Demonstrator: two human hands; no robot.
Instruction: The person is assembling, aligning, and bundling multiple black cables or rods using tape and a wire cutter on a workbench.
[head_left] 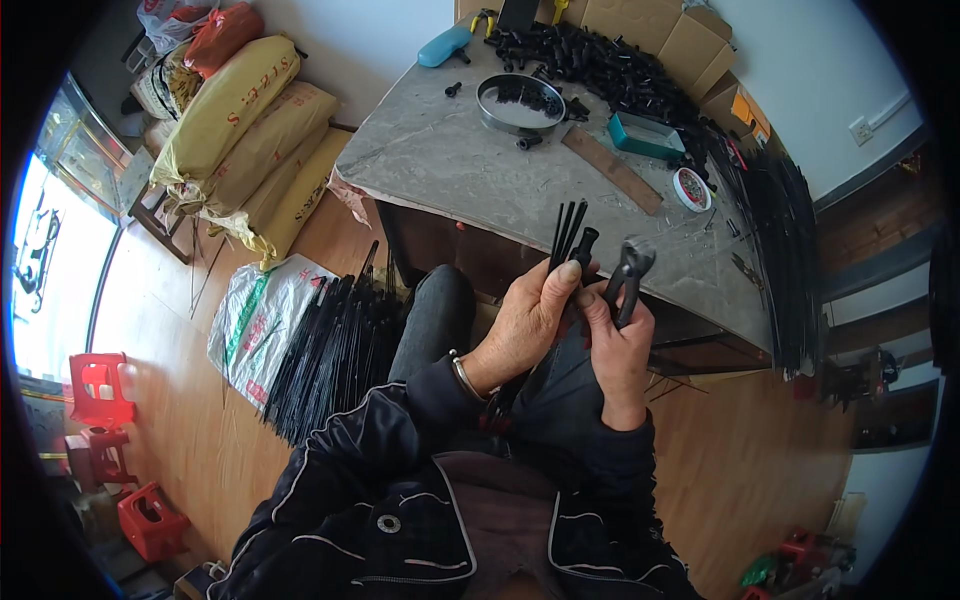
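Observation:
My left hand (525,322) is closed around several thin black rods (562,232), whose upper ends stick up past the fingers. A black tubular fitting (587,243) stands beside them at my left thumb; whether it sits on one of the rods is hidden. My right hand (622,355) grips the black handles of a pair of pincers (634,268), with the jaws pointing up and slightly blurred. Both hands are close together over my lap, in front of the table's near edge. The rods' lower parts run down behind my left hand.
On the grey table (450,150) lie a heap of black fittings (610,70), a round metal pan (521,103), a teal tray (645,137), a flat bar (612,170) and a small bowl (692,189). Long black rods (785,250) hang over its right edge. More rods (335,350) lie left of my knee.

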